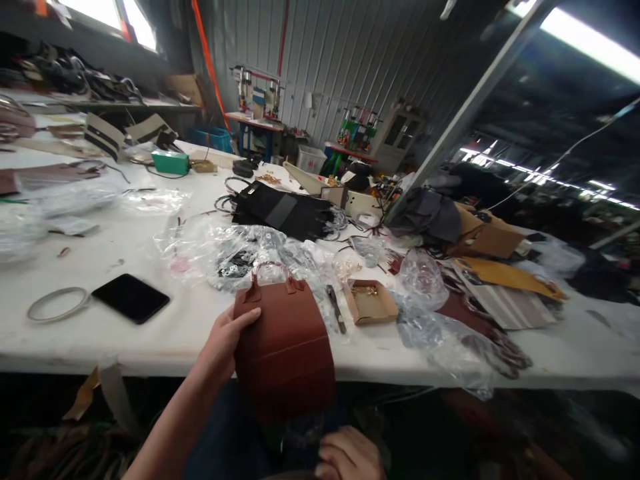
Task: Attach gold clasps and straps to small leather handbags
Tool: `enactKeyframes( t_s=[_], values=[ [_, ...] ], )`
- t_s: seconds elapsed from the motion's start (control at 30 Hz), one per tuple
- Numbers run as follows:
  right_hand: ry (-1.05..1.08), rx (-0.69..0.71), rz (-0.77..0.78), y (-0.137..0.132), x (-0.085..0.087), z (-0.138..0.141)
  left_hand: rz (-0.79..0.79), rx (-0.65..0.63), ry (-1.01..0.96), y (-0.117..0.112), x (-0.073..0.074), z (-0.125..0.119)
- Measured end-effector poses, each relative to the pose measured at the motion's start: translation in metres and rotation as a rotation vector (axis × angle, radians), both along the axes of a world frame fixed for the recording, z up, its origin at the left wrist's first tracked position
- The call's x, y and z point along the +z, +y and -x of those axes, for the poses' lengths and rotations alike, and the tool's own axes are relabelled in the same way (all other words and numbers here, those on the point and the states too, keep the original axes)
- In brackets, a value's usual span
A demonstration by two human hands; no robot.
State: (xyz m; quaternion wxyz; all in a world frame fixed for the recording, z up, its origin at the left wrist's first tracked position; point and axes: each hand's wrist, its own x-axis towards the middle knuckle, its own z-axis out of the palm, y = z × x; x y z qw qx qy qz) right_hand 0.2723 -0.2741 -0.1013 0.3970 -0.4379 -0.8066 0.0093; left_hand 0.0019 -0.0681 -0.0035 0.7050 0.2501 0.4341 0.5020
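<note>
My left hand (234,330) grips the left edge of a reddish-brown leather bag body (287,327), thumb on its face and fingers behind. The piece hangs over the table's front edge and bends down toward my lap. A looped handle (273,272) stands at its top, and a pale line runs across its middle. At the bottom of the view my right hand (350,453) is below the bag's lower end, fingers curled. Whatever it may hold is hidden. Something shiny and clear (303,433) shows dimly beside it.
On the white table (190,333) lie a black phone (131,298), a ring-shaped roll (57,304), a small cardboard box (373,303) with gold-coloured hardware, and a dark slim tool (336,309). Behind are plastic bags (250,257) and black bag pieces (283,210). A metal post (465,113) rises right.
</note>
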Motion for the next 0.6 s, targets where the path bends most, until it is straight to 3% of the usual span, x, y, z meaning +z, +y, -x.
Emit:
enactKeyframes(
  t_s=[0.1,0.2,0.3,0.43,0.6],
  values=[
    [0.154,-0.13,0.067,0.044,0.049,0.019,-0.018,-0.093,0.112,-0.002,0.001,0.006],
    [0.147,-0.29,0.177,0.099,0.069,0.041,-0.086,-0.097,0.336,-0.004,-0.012,0.0],
    [0.118,-0.303,0.295,0.141,0.059,0.055,-0.249,-0.023,0.783,-0.003,-0.025,-0.008],
    [0.152,-0.262,0.366,0.154,0.042,0.059,-0.336,-0.031,1.333,0.006,-0.028,-0.006],
    [0.181,-0.322,0.422,0.147,0.041,0.069,-0.393,-0.106,1.428,0.019,-0.038,0.0]
  ],
)
